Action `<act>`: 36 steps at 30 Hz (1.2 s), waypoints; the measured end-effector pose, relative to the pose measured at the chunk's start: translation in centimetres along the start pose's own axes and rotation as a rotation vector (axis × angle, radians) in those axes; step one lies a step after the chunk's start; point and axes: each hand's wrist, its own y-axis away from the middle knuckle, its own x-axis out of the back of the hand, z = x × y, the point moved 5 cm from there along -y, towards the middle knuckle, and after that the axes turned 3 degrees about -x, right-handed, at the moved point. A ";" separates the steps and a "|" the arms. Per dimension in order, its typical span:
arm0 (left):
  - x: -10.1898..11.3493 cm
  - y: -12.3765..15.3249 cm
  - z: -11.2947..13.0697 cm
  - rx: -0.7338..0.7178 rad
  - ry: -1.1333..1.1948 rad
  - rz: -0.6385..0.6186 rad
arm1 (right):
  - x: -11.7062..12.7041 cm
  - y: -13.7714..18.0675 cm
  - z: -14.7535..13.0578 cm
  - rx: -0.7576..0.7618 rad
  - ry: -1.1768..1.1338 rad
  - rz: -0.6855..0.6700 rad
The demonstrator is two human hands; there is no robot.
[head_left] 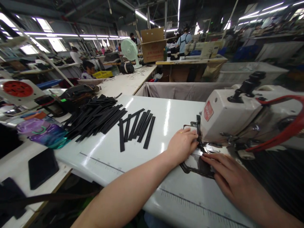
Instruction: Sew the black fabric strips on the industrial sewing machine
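Note:
A white sewing machine (pixel 234 115) stands at the right on a pale worktable (pixel 152 164). My left hand (pixel 182 144), a ring on one finger, is closed beside the needle area; whatever its curled fingers press on is hidden. My right hand (pixel 230 174) reaches in from the lower right, its fingers stretched out over the machine's bed with the tips near the metal needle plate (pixel 210 148). Under and between both hands lies a dark-edged plate (pixel 193 163). To the left, several black strips (pixel 140 126) are spread apart, next to a larger heap of similar strips (pixel 97 117).
At the left are a purple and teal bottle (pixel 47 133), a dark phone-like slab (pixel 43 167) and another machine (pixel 17 90). Dark material (pixel 277 177) lies at the right. Beyond stand a green fan (pixel 129 50), a cardboard box (pixel 153 46) and other people at worktables.

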 end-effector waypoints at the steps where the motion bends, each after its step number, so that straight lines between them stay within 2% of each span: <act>1: 0.0 -0.1 0.1 -0.026 0.005 -0.012 | 0.0 0.0 0.0 -0.003 0.001 -0.002; 4: 0.1 -0.3 0.6 -0.074 0.004 -0.054 | 0.1 -0.1 -0.1 -0.015 -0.006 0.004; 7: 0.1 -0.1 1.0 -0.063 -0.003 -0.080 | 0.2 -0.2 -0.2 -0.020 -0.013 0.015; 11: 0.2 0.1 0.4 -0.008 0.011 -0.025 | 0.4 -0.2 -0.5 -0.008 0.005 0.023; 16: 0.3 -0.1 0.0 -0.141 0.009 -0.066 | 0.3 -0.1 -0.6 0.010 0.059 0.024; 24: 0.8 0.1 -0.2 -0.023 0.155 0.009 | 0.2 -0.1 -0.5 -0.016 0.031 0.009; 36: 0.4 0.1 0.9 -0.085 -0.019 -0.081 | 0.0 -0.3 -0.3 -0.057 -0.033 -0.023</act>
